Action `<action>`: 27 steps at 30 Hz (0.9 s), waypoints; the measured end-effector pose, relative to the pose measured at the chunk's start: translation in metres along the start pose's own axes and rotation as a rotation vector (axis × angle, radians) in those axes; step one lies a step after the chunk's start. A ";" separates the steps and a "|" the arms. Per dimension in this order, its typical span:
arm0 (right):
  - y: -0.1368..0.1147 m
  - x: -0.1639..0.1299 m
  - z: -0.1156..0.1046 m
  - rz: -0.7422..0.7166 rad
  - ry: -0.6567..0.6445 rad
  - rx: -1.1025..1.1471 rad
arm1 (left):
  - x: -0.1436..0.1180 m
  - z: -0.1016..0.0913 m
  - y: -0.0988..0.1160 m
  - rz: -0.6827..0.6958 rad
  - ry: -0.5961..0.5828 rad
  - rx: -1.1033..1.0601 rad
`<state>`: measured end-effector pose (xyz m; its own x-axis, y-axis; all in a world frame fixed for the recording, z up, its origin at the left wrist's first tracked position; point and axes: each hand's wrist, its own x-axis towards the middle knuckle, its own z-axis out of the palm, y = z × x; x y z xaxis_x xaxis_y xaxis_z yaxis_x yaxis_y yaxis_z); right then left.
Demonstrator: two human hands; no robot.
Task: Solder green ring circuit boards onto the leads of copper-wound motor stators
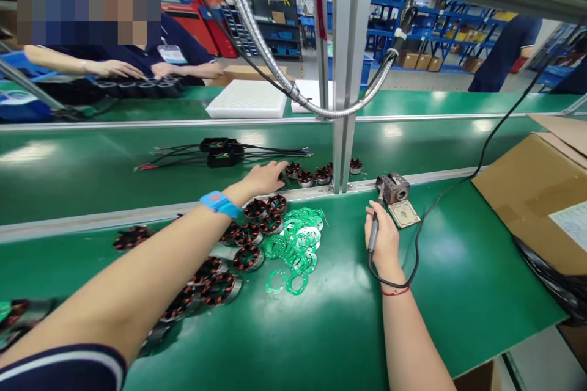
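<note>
Head view, only one supplied. We see our left hand [265,178] stretched fwd over the conveyor belt [92,165], fingers flat and spread, palm down, nothing held; fingertips sit at the near end of a row of small wound stators [305,178] lying on the belt beside the aluminium post [346,73]. Whether a fingertip touches the first stator we cannot tell. Our right hand [383,241] is closed on a soldering iron [373,237], tip pointing up toward the iron stand [393,188] w/ its sponge tray [403,214]; the cord [452,192] loops under the wrist and runs off to the right.

Near the forearm: a heap of larger stators [247,235] and a pile of green ring boards [296,244] on the green surface [343,317]. A cardboard box [527,195] sits at right.

Risks, as we judge them:
- Left arm passes low over the heap; a sleeve or wrist could drag stators or rings off the pile.
- Iron is held while attention is on the left; the tip, prob. hot, could drift into the cord or the rings.
- Cord looped at the wrist may snag and pull the stand.
- If the belt runs, stators may move out of reach.

Across the belt, another person's hands [117,68] rest on a black tray [137,87].
</note>
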<state>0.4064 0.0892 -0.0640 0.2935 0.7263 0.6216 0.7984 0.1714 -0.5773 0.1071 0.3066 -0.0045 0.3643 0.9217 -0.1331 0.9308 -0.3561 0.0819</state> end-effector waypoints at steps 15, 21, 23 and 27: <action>-0.009 -0.003 0.001 -0.001 -0.028 -0.025 | 0.053 0.007 0.021 -0.285 -0.166 0.052; -0.013 -0.004 0.002 0.007 -0.057 -0.025 | 0.051 0.004 0.027 -0.019 -0.158 0.077; -0.014 -0.004 0.002 0.004 -0.059 -0.019 | 0.052 0.002 0.028 0.083 -0.157 0.080; -0.013 -0.004 0.002 0.001 -0.049 -0.022 | 0.060 -0.002 0.027 0.219 -0.198 0.104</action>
<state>0.3935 0.0857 -0.0603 0.2685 0.7580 0.5945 0.8095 0.1570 -0.5657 0.1539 0.3525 -0.0082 0.5455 0.7770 -0.3141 0.8237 -0.5663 0.0296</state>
